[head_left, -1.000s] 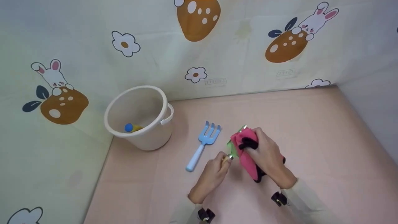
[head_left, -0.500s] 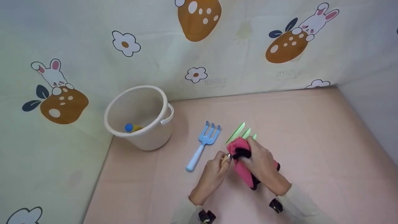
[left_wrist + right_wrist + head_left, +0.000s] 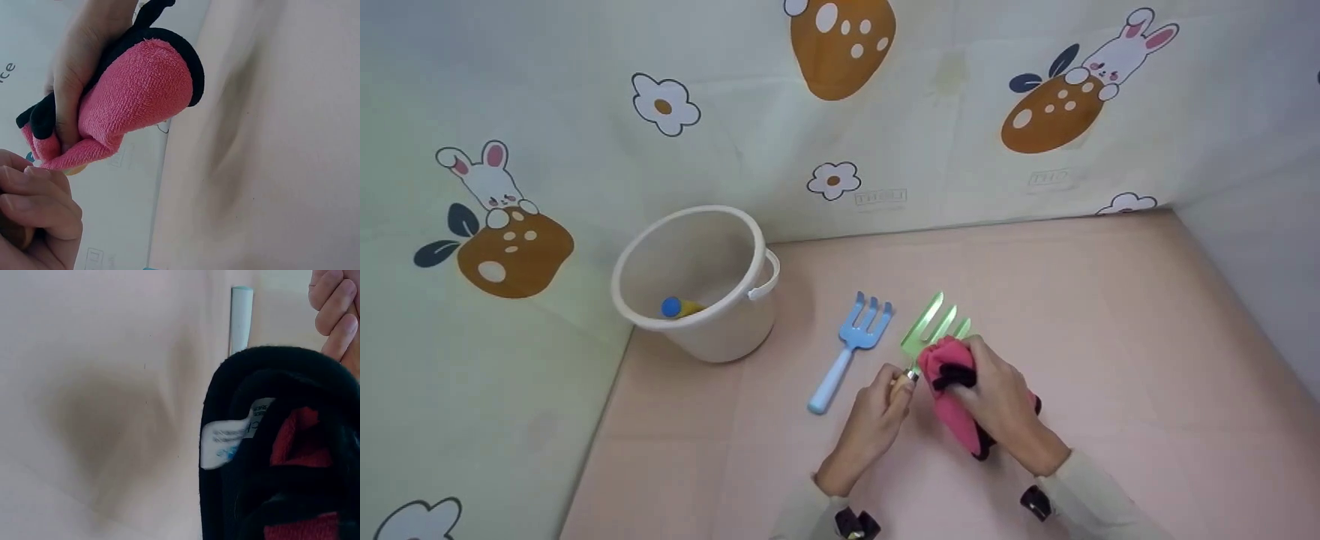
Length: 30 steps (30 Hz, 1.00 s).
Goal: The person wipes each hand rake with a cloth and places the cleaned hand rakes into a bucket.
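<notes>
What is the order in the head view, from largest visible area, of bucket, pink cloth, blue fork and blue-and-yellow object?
Bucket
Pink cloth, partly behind the right hand
Blue fork
Blue-and-yellow object, partly hidden

In the head view the light is soft and even; the bucket [image 3: 731, 330] gives a faint shadow near the desk's [image 3: 1110, 337] far left corner, and the green fork [image 3: 915, 343] shines slightly. Both wrist views show wide, soft-bordered shadows. In the right one, the cloth [image 3: 281, 478] is very dark, its label [image 3: 216, 450] blurred.
</notes>
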Tool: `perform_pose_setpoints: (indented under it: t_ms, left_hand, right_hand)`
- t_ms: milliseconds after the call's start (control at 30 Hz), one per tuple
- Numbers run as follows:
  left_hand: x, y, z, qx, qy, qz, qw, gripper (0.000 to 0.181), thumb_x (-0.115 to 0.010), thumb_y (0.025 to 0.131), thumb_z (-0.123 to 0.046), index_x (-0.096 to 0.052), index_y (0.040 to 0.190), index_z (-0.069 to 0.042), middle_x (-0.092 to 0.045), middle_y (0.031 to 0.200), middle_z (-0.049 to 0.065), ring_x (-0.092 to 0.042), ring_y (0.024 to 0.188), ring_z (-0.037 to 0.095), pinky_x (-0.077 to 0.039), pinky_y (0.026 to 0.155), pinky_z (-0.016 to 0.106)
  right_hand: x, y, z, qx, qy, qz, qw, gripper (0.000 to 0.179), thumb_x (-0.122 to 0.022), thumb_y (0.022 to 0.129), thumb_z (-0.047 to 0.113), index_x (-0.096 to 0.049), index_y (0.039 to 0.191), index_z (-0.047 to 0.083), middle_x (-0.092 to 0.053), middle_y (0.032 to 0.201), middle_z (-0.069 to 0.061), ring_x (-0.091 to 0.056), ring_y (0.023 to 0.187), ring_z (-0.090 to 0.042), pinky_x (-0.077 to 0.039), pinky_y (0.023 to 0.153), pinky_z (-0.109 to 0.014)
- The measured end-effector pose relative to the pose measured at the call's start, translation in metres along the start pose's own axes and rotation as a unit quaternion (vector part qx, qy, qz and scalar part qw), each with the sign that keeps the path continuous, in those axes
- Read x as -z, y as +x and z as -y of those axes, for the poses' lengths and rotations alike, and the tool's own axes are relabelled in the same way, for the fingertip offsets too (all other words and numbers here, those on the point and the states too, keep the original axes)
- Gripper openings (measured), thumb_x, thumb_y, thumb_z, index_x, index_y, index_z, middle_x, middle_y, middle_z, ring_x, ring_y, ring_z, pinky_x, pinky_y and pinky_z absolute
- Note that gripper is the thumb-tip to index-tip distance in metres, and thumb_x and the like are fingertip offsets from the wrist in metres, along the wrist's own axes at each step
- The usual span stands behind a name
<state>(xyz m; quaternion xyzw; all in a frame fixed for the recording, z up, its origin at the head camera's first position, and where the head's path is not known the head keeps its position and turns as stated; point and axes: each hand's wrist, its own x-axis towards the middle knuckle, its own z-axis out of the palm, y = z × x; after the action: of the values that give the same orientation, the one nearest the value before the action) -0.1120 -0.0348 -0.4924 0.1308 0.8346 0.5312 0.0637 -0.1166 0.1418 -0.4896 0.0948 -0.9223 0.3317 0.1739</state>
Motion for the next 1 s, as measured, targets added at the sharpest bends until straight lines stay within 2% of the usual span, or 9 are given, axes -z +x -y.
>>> perform_pose_setpoints:
  t_ms: [267, 567, 800, 1000]
  left_hand:
    - [0.001, -0.001, 0.000, -0.015, 0.025, 0.007, 0.9996, 0.016, -0.043, 0.099, -0.021, -0.049, 0.093, -0.007, -0.042, 0.062, -0.008, -0.038, 0.051, 0.001, -0.031, 0.045, 0.014]
    - [0.005, -0.002, 0.002, -0.009, 0.036, 0.022, 0.9991, 0.016, -0.044, 0.098, -0.024, -0.049, 0.095, -0.010, -0.041, 0.062, -0.008, -0.037, 0.050, 0.001, -0.030, 0.043, 0.014]
    - [0.005, -0.003, 0.004, -0.014, 0.046, 0.041, 0.9980, 0.014, -0.043, 0.098, -0.022, -0.049, 0.094, -0.010, -0.042, 0.061, -0.008, -0.036, 0.049, 0.000, -0.028, 0.042, 0.012]
    - [0.007, -0.005, 0.007, -0.011, 0.030, 0.050, 0.9982, 0.016, -0.042, 0.099, -0.025, -0.048, 0.095, -0.011, -0.040, 0.060, -0.010, -0.035, 0.048, 0.000, -0.028, 0.042, 0.012]
  right_hand:
    - [0.001, 0.005, -0.001, -0.021, -0.019, 0.003, 0.9996, 0.043, -0.079, 0.071, 0.013, -0.050, 0.102, 0.003, -0.063, 0.085, -0.013, -0.062, 0.069, -0.024, -0.052, 0.058, -0.040]
    - [0.005, 0.012, -0.009, -0.043, -0.009, 0.005, 0.9990, 0.043, -0.077, 0.072, 0.014, -0.050, 0.103, 0.003, -0.063, 0.086, -0.012, -0.060, 0.070, -0.023, -0.051, 0.059, -0.042]
    - [0.015, 0.019, -0.021, -0.087, 0.009, -0.004, 0.9961, 0.043, -0.075, 0.074, 0.016, -0.048, 0.106, 0.002, -0.064, 0.091, -0.018, -0.063, 0.077, -0.031, -0.051, 0.064, -0.048]
    - [0.022, 0.028, -0.031, -0.136, 0.019, 0.000, 0.9905, 0.041, -0.068, 0.078, 0.015, -0.046, 0.110, 0.001, -0.063, 0.102, -0.023, -0.063, 0.087, -0.035, -0.049, 0.073, -0.051]
